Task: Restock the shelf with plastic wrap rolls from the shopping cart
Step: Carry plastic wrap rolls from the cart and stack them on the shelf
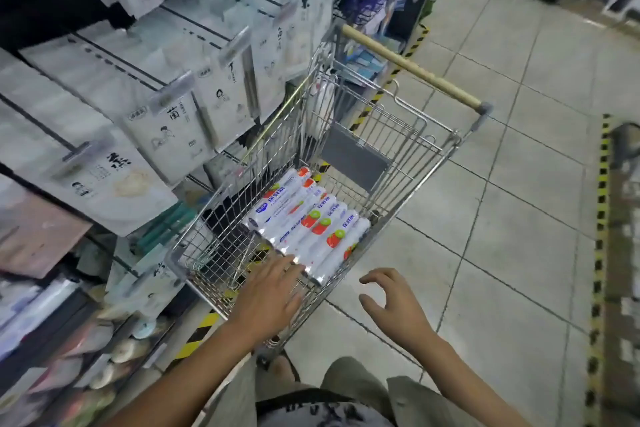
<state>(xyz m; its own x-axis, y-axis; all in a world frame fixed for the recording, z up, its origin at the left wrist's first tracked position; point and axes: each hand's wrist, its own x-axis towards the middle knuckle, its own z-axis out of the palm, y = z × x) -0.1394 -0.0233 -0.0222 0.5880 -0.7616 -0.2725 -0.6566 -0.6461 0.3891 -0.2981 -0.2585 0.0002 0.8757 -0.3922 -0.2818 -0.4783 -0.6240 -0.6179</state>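
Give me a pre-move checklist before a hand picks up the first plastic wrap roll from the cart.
1. Rolls present in the shopping cart: ok. The plastic wrap rolls lie side by side on its floor.
2. Left hand empty: ok. Open, palm down, over the near ends of the rolls, gripping nothing.
3. Right hand empty: ok. Open with curled fingers, outside the cart's near corner.
4. Access to the rolls: ok. Nothing lies on top of them.
5. Free slot on the shelf: cannot tell. The view is blurred and the visible shelves hold white packages.
6. Cart steady: cannot tell. Its wheels are out of view.
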